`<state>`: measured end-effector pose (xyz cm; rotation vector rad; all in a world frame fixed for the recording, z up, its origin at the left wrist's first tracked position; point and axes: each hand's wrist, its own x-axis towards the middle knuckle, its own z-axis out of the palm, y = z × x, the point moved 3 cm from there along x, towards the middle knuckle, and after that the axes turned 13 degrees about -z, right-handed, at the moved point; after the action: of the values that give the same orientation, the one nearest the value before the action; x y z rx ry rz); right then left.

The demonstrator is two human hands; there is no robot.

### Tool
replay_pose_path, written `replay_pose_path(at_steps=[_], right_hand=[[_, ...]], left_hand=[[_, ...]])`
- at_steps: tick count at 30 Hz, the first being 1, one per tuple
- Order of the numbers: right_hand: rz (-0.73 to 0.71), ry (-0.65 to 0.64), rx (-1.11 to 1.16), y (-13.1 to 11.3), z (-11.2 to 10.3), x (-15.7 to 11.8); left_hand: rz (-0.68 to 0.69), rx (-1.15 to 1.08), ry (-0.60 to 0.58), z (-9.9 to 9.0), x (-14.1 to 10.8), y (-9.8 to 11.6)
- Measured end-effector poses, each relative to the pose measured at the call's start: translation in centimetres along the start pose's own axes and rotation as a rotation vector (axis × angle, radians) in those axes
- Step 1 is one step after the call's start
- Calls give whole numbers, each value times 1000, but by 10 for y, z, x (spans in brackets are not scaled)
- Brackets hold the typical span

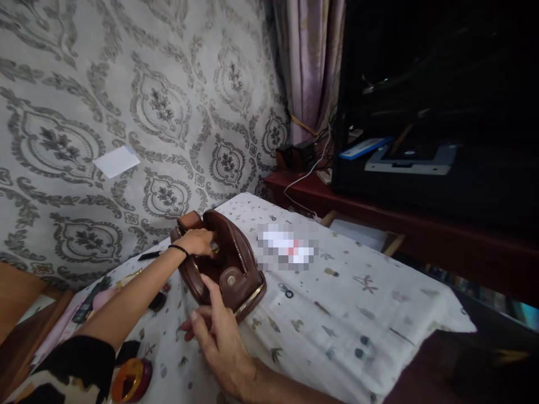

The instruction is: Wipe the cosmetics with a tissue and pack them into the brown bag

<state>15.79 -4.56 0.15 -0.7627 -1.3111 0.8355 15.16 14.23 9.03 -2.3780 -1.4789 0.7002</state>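
A brown leather bag (252, 255) lies with its zipped top wide on the table. My left hand (200, 242), a black band on its wrist, reaches inside it. Its fingers look curled round a small shiny thing (214, 247) too unclear to name; the fingertips are partly hidden. My right hand (223, 336) is at the bag's near side, its index finger stretched against the rim and its thumb apart. A flap with a round metal snap (231, 280) hangs beside that finger.
The table has a white patterned cloth (332, 303). A blurred-out white item (286, 247) lies right of the bag. Near my left arm are an amber-coloured round object (131, 380) and several small items. A large black screen (421, 101) stands on a reddish wooden stand (349, 203).
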Motion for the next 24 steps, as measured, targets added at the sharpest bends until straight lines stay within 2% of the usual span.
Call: replay_pose_path(at_steps=[15,24], right_hand=[[-2,12,25,0,2,0],[12,8,54,0,3,1]], left_hand=[[-4,-38,-14,15,5,-3],[-1,-149,-7,20,13,-5]])
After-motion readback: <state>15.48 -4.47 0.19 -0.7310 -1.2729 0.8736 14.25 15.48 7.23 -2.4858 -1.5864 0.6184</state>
